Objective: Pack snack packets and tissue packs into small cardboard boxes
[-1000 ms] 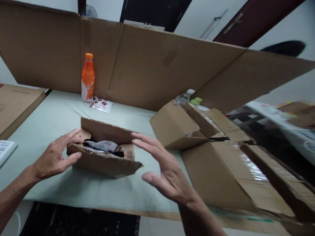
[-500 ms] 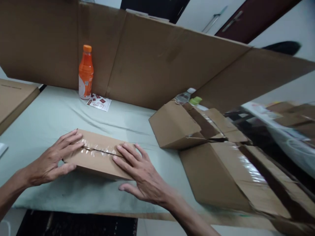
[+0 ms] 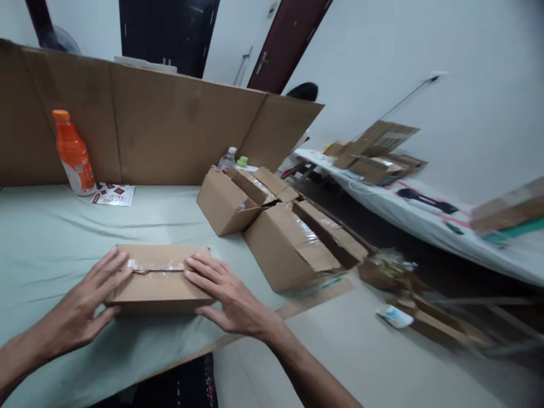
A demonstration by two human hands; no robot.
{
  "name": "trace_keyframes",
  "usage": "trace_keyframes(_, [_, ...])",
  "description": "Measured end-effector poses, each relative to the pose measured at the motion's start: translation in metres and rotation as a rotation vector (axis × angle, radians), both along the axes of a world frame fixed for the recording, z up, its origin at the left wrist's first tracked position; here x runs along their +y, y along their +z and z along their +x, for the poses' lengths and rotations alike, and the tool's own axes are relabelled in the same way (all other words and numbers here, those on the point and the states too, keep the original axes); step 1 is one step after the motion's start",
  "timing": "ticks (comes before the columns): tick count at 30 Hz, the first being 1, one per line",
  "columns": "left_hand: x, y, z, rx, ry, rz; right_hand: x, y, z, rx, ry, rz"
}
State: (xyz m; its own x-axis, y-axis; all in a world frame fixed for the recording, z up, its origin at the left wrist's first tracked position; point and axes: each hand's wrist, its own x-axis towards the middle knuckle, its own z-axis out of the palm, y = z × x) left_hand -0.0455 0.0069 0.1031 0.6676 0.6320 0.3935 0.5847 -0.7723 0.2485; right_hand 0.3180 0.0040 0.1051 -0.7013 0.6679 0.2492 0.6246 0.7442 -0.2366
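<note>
A small closed cardboard box (image 3: 164,288) lies on the green-covered table, with clear tape along the slightly parted seam on its top. My left hand (image 3: 94,300) grips its left end, fingers over the top and thumb low at the front edge. At the right end, my right hand (image 3: 225,292) holds it likewise, its fingers stretched across the top by the seam and its thumb by the front face. The underside of the box is hidden.
An orange bottle (image 3: 74,156) and a printed packet (image 3: 114,194) stand and lie before a cardboard screen (image 3: 182,119). Right of the box are two open cartons (image 3: 225,201), (image 3: 276,246). Beyond the floor, a white-covered table (image 3: 361,195) bears more cardboard.
My view has swung to the right, so the screen and bottle sit further left and a second table shows. Both hands stay on the box, which now looks more level in view.
</note>
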Motion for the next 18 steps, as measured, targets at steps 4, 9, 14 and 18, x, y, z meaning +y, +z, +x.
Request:
trace_keyframes(4, [0.055, 0.015, 0.088, 0.013, -0.296, -0.167, -0.056, -0.021, 0.056, 0.039, -0.339, 0.218])
trace_keyframes(9, [0.114, 0.01, 0.227, -0.016, -0.307, -0.241, -0.084, -0.036, 0.09, -0.049, -0.789, 0.445])
trace_keyframes(14, [0.104, -0.03, 0.309, -0.188, -0.036, -0.223, -0.059, -0.035, 0.093, -0.102, -1.005, 0.498])
trace_keyframes(18, [0.094, -0.061, 0.324, -0.229, -0.005, -0.265, -0.031, -0.027, 0.087, -0.085, -1.038, 0.411])
